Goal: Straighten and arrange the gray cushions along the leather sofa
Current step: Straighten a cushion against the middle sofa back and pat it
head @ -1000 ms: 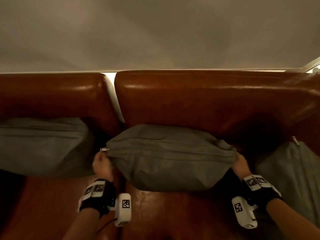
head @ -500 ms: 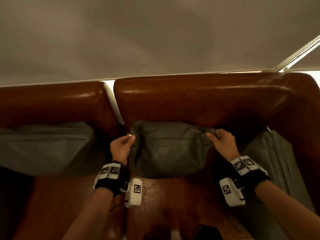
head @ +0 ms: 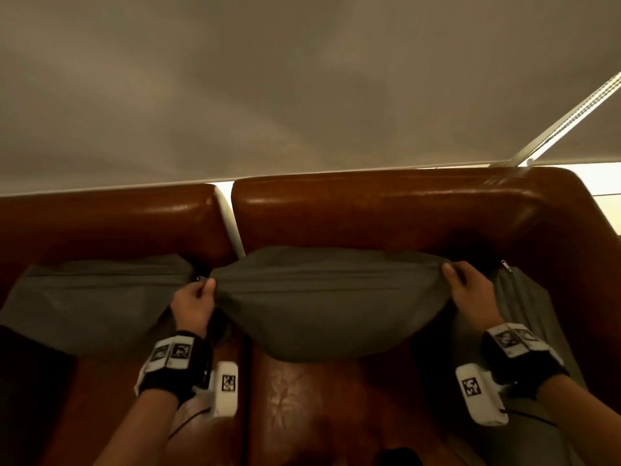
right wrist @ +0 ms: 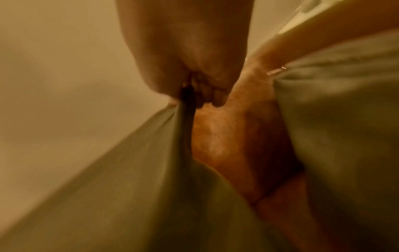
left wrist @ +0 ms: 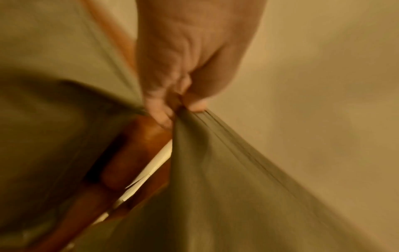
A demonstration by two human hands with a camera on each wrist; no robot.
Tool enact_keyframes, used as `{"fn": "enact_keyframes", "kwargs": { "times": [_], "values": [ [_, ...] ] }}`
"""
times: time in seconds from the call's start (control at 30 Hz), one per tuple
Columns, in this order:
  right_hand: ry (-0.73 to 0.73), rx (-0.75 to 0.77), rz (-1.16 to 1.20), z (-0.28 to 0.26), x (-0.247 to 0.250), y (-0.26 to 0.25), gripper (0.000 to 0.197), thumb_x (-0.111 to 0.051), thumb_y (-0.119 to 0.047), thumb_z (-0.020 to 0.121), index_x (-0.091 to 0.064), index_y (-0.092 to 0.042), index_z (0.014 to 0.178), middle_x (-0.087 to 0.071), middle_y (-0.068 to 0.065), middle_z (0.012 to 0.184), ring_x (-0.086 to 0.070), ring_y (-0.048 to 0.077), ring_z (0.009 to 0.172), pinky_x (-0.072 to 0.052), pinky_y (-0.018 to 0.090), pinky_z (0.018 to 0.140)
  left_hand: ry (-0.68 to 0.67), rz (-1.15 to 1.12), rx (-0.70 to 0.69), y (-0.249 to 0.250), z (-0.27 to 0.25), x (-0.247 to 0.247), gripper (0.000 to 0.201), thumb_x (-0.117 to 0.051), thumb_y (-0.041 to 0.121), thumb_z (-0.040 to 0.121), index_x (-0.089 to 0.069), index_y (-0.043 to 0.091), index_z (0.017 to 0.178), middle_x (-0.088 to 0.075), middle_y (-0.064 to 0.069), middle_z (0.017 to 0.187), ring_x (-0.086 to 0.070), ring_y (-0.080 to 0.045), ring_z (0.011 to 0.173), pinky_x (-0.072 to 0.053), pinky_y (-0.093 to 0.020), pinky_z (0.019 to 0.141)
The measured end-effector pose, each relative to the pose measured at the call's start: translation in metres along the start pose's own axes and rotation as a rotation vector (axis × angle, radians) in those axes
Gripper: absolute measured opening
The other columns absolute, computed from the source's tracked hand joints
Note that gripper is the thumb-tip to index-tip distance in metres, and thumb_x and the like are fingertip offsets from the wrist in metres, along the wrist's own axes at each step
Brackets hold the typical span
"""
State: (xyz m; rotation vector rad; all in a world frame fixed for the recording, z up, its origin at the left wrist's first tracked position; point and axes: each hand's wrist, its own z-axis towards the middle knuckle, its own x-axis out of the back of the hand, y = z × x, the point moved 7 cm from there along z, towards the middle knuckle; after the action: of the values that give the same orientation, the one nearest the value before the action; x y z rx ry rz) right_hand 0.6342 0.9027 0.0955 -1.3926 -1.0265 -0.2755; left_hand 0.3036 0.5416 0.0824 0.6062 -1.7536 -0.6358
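Note:
A gray cushion (head: 329,297) stands stretched wide against the backrest of the brown leather sofa (head: 369,216). My left hand (head: 196,297) pinches its upper left corner (left wrist: 183,119), and my right hand (head: 465,287) pinches its upper right corner (right wrist: 183,109). A second gray cushion (head: 97,297) leans on the backrest to the left. A third gray cushion (head: 527,314) leans against the right armrest, its zipper pull upward. The wrist views are blurred.
The leather seat (head: 322,405) lies bare below the held cushion. A narrow gap (head: 228,216) separates the two backrest sections. A plain wall (head: 302,89) rises behind the sofa, with a white strip (head: 571,112) at the upper right.
The held cushion was squeezed narrow half a second ago; now both hands have pulled apart and it is stretched wide again, a little higher against the backrest.

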Motion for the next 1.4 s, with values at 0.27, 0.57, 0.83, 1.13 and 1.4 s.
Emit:
{"fn": "enact_keyframes", "kwargs": {
  "times": [0.27,0.57,0.83,1.13,1.4],
  "values": [
    [0.002,0.124,0.04,-0.006,0.015,-0.018,0.023,-0.049,-0.02,0.095,-0.06,0.0,0.089,-0.059,0.01,0.076,-0.056,0.023,0.077,-0.028,0.023,0.061,-0.01,0.033,-0.051,0.019,-0.001,0.02,0.03,-0.049,0.015,0.095,-0.063,-0.009,0.106,-0.062,-0.032,0.11,-0.055,-0.043,0.107,-0.039,-0.042,0.092],
    [0.017,0.097,0.05,-0.002,0.016,-0.025,0.023,-0.046,-0.021,0.096,-0.052,-0.009,0.077,-0.05,-0.001,0.06,-0.049,0.011,0.059,-0.031,0.018,0.053,-0.06,0.037,-0.011,0.004,0.003,0.025,0.033,-0.045,0.021,0.097,-0.061,-0.007,0.107,-0.062,-0.027,0.108,-0.055,-0.04,0.104,-0.04,-0.044,0.09],
    [-0.12,-0.185,-0.066,0.011,-0.063,0.03,0.032,-0.052,-0.023,0.093,-0.049,0.005,0.107,-0.057,0.028,0.104,-0.056,0.042,0.1,-0.042,0.04,0.08,-0.012,-0.024,0.145,-0.014,0.006,-0.033,0.032,-0.049,0.007,0.094,-0.051,-0.012,0.119,-0.055,-0.036,0.118,-0.05,-0.046,0.114,-0.037,-0.048,0.097],
    [-0.322,0.529,-0.59,-0.029,-0.123,0.001,0.055,-0.043,-0.049,0.082,-0.042,-0.029,0.133,-0.056,0.001,0.132,-0.045,0.02,0.127,-0.036,0.059,0.096,-0.302,0.464,-0.524,-0.009,-0.016,-0.071,0.06,-0.07,0.017,0.08,-0.05,0.035,0.133,-0.013,-0.016,0.154,-0.026,-0.038,0.127,-0.033,-0.049,0.106],
    [-0.208,0.515,-0.426,-0.006,-0.115,-0.03,0.022,-0.08,-0.033,0.061,-0.066,-0.022,0.074,-0.066,-0.006,0.076,-0.066,0.024,0.078,-0.012,0.026,0.07,-0.311,0.708,-0.624,0.009,-0.003,-0.074,0.039,-0.085,0.025,0.061,-0.067,0.02,0.096,-0.053,-0.014,0.109,-0.058,-0.038,0.09,-0.05,-0.047,0.069]
  ]
}}
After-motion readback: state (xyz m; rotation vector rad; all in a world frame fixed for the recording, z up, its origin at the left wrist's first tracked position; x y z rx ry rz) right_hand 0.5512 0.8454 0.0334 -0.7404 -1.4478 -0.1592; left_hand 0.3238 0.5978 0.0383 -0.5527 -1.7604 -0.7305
